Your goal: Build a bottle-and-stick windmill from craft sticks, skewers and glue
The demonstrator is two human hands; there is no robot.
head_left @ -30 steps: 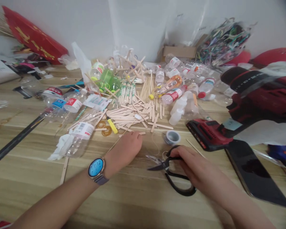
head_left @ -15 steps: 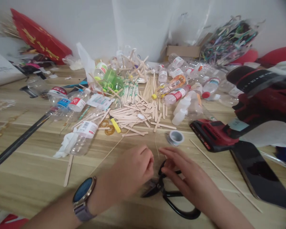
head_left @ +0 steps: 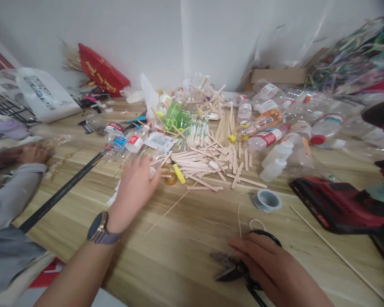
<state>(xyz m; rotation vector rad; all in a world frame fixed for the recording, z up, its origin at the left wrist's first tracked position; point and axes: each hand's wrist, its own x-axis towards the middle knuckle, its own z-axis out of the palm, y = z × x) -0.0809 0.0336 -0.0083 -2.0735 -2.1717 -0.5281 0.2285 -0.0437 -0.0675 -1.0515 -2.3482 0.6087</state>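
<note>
My left hand point(head_left: 135, 185) reaches forward, thumb apart from the outstretched fingers. It is over a clear plastic bottle and a white tissue point(head_left: 113, 197), both mostly hidden. It wears a watch point(head_left: 97, 227) at the wrist. My right hand point(head_left: 267, 260) is low on the right above black-handled scissors point(head_left: 232, 270), which lie on the wooden table with blades apart. Its fingers are pressed together; what they hold, if anything, is hidden. A thin pale strand point(head_left: 240, 217) rises beside the fingertips, and a small white ring point(head_left: 257, 224) shows just beyond. A grey spool point(head_left: 269, 199) stands further back.
Flat wooden sticks point(head_left: 198, 164) are heaped mid-table, with a yellow-handled tool point(head_left: 178, 171) beside them. Plastic bottles point(head_left: 265, 138) crowd the right, near a red-and-black power tool point(head_left: 336, 204). A black rod point(head_left: 64, 189) runs along the left; another person's hand point(head_left: 33, 153) is beyond it.
My left hand has moved forward and left, away from the scissors, and its fingers have opened. My right hand stays by the scissors, fingers closer together. The view has swung left, bringing another person into sight.
</note>
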